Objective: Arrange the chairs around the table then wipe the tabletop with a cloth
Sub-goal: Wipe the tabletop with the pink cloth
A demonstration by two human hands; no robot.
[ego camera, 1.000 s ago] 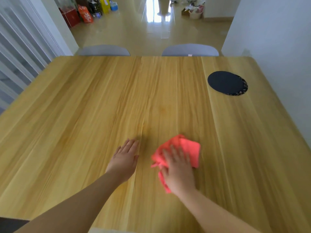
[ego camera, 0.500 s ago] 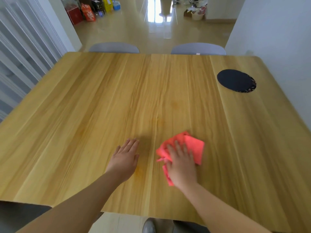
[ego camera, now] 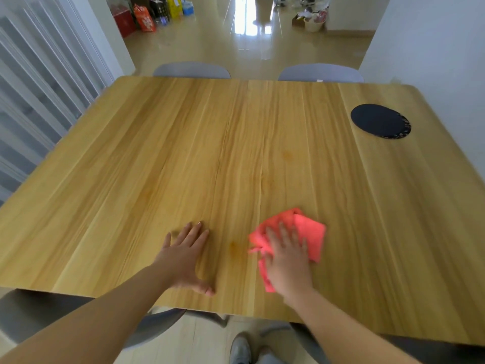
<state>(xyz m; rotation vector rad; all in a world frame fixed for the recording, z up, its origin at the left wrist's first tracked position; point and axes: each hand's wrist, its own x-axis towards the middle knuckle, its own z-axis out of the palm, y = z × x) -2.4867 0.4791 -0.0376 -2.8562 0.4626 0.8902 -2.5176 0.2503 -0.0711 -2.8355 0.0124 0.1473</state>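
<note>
**A:** so where's this at, has the wiping actually started?

**B:** looks mid-wipe to me. The right hand (ego camera: 287, 261) lies flat on the cloth (ego camera: 309, 235), fingers straight and a bit spread, pressing it down rather than gripping it. The left hand (ego camera: 183, 258) is near it, palm down on the bare worktop (ego camera: 183, 153), fingers straight, thumb out, holding nothing. My guess is it's bracing.

**A:** and the cloth?

**B:** coral pink, loosely folded into a few layers. Corners poke out past the fingers and one strip trails back beside the wrist. It sits near the front edge, right of centre. Looks thin and soft, should slide easy.

**A:** chairs sorted?

**B:** I'd say so. The far left chair (ego camera: 191, 70) and far right chair (ego camera: 320, 73) are tucked in at the far edge, and a near chair (ego camera: 29, 311) shows under the front edge. Can't see the sides though. No wet streaks, so I can't tell what's been wiped. Going by where the cloth is, the far half, the left side and the area round the black round mat (ego camera: 380, 121) probably all need doing.
</note>
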